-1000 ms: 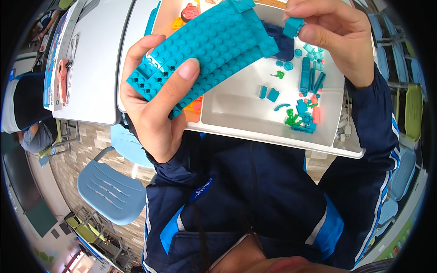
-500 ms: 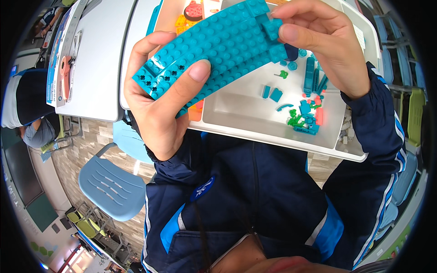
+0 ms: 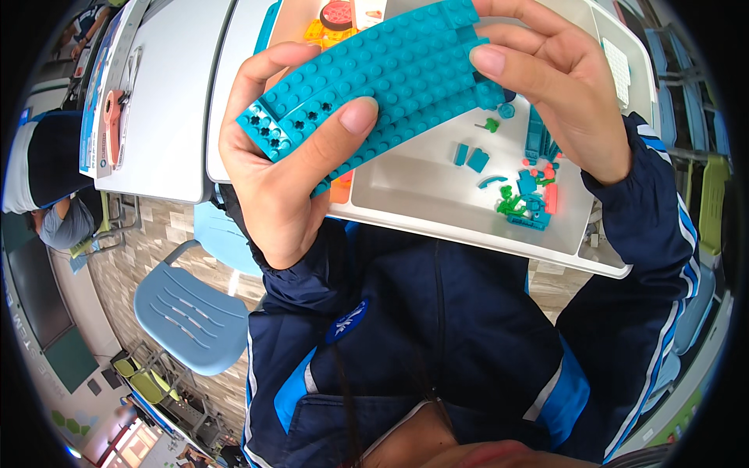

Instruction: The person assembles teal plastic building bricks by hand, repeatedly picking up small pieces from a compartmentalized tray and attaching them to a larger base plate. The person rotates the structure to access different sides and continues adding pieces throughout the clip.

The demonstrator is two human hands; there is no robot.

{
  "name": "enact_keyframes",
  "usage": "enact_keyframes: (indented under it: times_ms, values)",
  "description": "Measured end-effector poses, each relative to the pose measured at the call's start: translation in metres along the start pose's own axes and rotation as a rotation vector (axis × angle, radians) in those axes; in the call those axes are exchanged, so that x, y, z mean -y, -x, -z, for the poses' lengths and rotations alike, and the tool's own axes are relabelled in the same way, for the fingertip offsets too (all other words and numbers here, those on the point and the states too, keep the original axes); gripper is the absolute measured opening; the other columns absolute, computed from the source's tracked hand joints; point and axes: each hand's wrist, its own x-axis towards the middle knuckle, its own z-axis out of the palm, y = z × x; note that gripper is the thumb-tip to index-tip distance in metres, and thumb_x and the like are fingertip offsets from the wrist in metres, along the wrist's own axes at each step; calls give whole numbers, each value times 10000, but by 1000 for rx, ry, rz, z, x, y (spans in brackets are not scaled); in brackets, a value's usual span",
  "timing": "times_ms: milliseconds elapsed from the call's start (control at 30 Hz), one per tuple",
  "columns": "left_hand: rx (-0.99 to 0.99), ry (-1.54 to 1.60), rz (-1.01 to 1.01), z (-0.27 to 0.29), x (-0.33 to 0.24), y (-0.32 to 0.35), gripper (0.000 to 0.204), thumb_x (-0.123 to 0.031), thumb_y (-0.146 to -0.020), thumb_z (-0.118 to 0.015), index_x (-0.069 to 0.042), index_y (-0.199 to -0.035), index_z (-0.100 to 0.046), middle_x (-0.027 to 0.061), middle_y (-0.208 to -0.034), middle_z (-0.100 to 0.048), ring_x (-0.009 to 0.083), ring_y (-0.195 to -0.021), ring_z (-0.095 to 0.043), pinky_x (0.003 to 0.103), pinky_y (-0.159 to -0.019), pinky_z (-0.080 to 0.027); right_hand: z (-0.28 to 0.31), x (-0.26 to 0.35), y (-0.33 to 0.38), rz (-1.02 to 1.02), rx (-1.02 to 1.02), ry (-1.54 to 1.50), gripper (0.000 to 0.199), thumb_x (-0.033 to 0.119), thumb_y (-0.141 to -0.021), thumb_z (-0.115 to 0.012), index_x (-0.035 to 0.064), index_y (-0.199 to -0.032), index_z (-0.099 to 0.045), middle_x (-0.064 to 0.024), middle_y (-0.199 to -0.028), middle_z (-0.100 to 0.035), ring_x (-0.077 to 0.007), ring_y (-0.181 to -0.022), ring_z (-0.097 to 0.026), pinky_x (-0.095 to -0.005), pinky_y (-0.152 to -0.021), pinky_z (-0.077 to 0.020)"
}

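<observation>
A long teal building-brick assembly (image 3: 390, 74), studded on top, is held tilted above a white sorting tray (image 3: 460, 238). My left hand (image 3: 289, 148) grips its near left end, thumb across the studs and fingers behind. My right hand (image 3: 558, 74) is closed at the far right end, thumb and fingers pinching the edge there; part of those fingers is hidden behind the bricks. Below in the tray lie loose teal bricks (image 3: 477, 161), green leaf-shaped pieces (image 3: 509, 203) and a coral piece (image 3: 551, 198).
Yellow bricks (image 3: 316, 31) and a red-and-black wheel-like piece (image 3: 337, 14) lie in the tray's far left compartment. A white table (image 3: 160, 101) stands to the left, with a pink tool (image 3: 111, 121) at its far side. Blue chairs (image 3: 191, 320) stand on the floor at left.
The teal assembly and both hands have shifted slightly right. My right thumb and fingers have closed in on the end of the assembly, where a small teal brick stuck out before.
</observation>
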Motion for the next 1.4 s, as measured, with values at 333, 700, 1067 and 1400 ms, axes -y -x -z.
enact_keyframes:
  times_ms: [333,700,1067,1400]
  values:
    - [-5,-120,0,-2,-3,4,482,-10,-682,-719,15,-1114,-508,111,-890,-604,165,-788,-604,294,-756,-493,8,-7,0,56,38,-2,287,-27,-828,-615,-34,-1095,-511,-169,-945,-670,-166,-887,-632,-248,-799,-503]
    - [-113,-150,-117,1,2,2,471,5,-715,-687,53,-1142,-495,163,-924,-610,196,-802,-616,307,-785,-493,-1,-3,-1,339,-42,151,313,-4,-770,-694,-29,-1045,-548,-142,-888,-668,-147,-814,-627,-231,-749,-504]
    - [-165,-23,-102,2,0,0,466,11,-731,-674,51,-1153,-482,175,-962,-602,225,-854,-615,345,-825,-491,5,-42,14,599,740,1365,202,10,-679,-692,26,-871,-629,-68,-826,-510,-234,-796,-520,-326,-654,-447]
    - [17,21,36,1,-3,0,453,55,-669,-750,-20,-1067,-547,117,-964,-634,154,-828,-623,279,-737,-520,27,27,16,641,183,796,347,-75,-584,-753,-7,-906,-644,-159,-914,-637,-216,-827,-620,-315,-714,-486]
